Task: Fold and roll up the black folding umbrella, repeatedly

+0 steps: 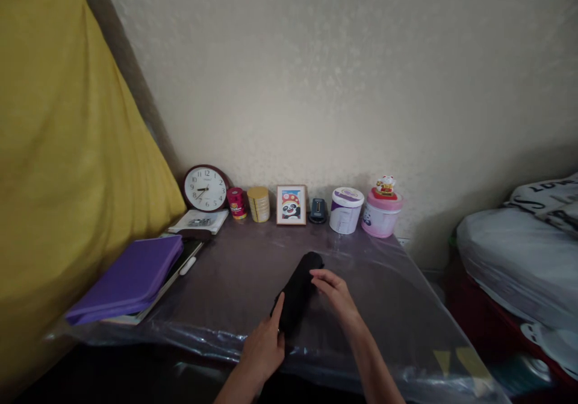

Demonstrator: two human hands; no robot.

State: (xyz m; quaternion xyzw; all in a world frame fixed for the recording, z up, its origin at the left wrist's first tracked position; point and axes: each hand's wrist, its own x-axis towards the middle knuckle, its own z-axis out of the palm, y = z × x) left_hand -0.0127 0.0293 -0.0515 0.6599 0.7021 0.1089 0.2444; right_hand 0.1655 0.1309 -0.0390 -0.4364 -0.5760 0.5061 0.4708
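A long black bundle (298,289), which looks like a folded umbrella, lies slanted on the table, its far end up and to the right. My left hand (264,347) is wrapped around its near end, the index finger stretched along its left side. At the right side of its far end, my right hand (334,292) has its thumb and fingers pinched together. The fingertips meet the bundle's edge, and what they pinch is too small to make out.
The dark table (235,271) has a clear plastic cover. Along the wall stand a clock (205,189), a red can (236,203), a yellow tin (259,204), a framed panda picture (291,205), and two tubs (346,211). Purple folders (130,277) lie left beside a yellow curtain (90,151).
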